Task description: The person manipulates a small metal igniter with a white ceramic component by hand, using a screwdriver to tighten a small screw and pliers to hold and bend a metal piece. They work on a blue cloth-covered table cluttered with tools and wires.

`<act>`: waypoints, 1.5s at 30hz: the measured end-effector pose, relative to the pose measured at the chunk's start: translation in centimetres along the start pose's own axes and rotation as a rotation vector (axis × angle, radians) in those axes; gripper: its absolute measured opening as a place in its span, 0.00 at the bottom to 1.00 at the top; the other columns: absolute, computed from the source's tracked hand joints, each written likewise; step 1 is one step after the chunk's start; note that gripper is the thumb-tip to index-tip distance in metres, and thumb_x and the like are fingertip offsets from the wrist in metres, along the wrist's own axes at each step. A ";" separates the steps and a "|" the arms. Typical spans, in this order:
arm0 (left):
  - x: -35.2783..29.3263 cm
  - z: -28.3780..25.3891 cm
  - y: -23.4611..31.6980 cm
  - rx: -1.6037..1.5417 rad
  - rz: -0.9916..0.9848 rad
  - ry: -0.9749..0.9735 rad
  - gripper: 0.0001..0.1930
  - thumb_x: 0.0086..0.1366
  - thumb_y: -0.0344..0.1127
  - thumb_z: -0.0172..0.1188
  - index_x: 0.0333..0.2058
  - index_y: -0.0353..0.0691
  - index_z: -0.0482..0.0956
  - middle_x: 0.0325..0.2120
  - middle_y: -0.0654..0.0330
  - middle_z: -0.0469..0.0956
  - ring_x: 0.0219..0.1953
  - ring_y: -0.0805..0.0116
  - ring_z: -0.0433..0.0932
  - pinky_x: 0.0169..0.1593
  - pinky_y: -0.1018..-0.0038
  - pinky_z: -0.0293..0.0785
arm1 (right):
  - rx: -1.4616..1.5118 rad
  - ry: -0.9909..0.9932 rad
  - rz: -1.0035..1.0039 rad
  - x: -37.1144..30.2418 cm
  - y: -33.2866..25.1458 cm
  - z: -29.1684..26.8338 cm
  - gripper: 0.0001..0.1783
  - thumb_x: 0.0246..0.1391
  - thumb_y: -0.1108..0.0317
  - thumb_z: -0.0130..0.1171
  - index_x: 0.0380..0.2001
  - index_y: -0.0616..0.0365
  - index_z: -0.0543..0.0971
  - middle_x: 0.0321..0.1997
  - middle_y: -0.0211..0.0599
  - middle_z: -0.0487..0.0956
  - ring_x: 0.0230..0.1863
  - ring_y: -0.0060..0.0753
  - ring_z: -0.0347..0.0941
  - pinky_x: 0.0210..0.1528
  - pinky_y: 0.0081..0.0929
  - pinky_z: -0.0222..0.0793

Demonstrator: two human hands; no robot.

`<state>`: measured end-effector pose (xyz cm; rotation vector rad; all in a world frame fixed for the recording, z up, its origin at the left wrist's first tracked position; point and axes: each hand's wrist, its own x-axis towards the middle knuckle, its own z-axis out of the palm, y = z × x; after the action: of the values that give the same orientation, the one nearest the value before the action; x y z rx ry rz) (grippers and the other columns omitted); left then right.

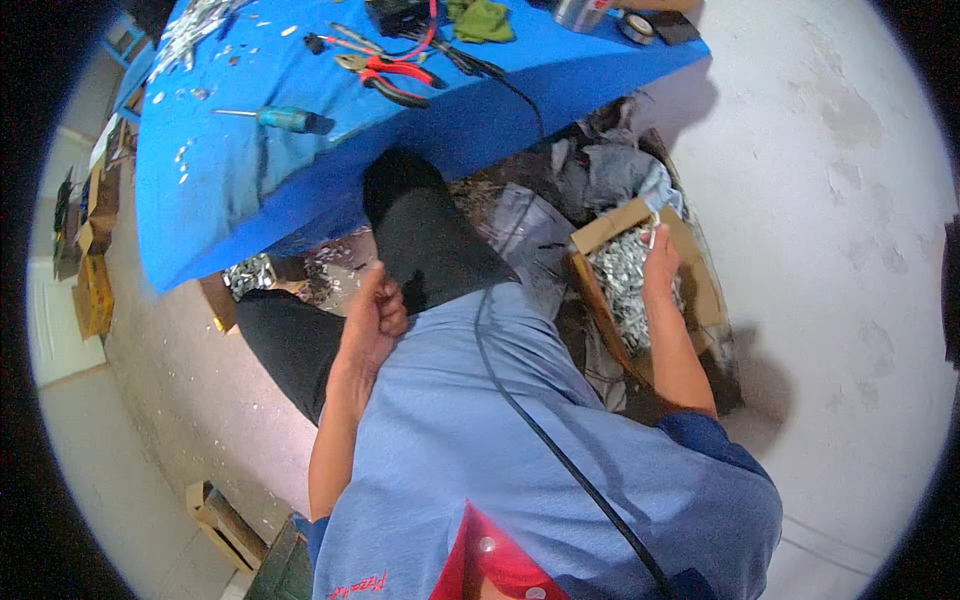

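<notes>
My right hand (pixel 661 262) is raised over an open cardboard box (pixel 612 224) on my right, its fingers pinching a small whitish piece (pixel 653 236) too small to name. Inside the box lies a heap of small shiny silvery metal pieces (pixel 622 285). Above my lap, close to my thigh, my left hand (pixel 380 310) is curled with the thumb up. Whether anything is inside its fingers is hidden.
A blue-covered table (pixel 350 180) stands ahead, bearing red-handled pliers (pixel 392 78), a teal screwdriver (pixel 285 119), a green cloth (pixel 480 20), a tape roll (pixel 637 28) and silvery pieces (pixel 190 35). A black cable (pixel 560 450) crosses my front. The white wall (pixel 830 250) rises at right.
</notes>
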<state>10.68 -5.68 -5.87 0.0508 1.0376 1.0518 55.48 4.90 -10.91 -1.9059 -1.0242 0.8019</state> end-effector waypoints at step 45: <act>-5.1 -0.4 4.1 -0.210 0.255 -0.157 0.27 0.70 0.63 0.43 0.25 0.45 0.63 0.19 0.69 0.59 0.18 0.80 0.54 0.21 0.82 0.51 | -0.063 -0.628 -1.001 -12.2 -27.5 24.9 0.16 0.54 0.64 0.61 0.43 0.62 0.79 0.45 0.48 0.80 0.45 0.46 0.77 0.49 0.36 0.72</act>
<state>7.10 -7.32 -0.63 0.0955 0.7871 1.3624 19.82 12.50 3.13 -0.9180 -2.1369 0.7377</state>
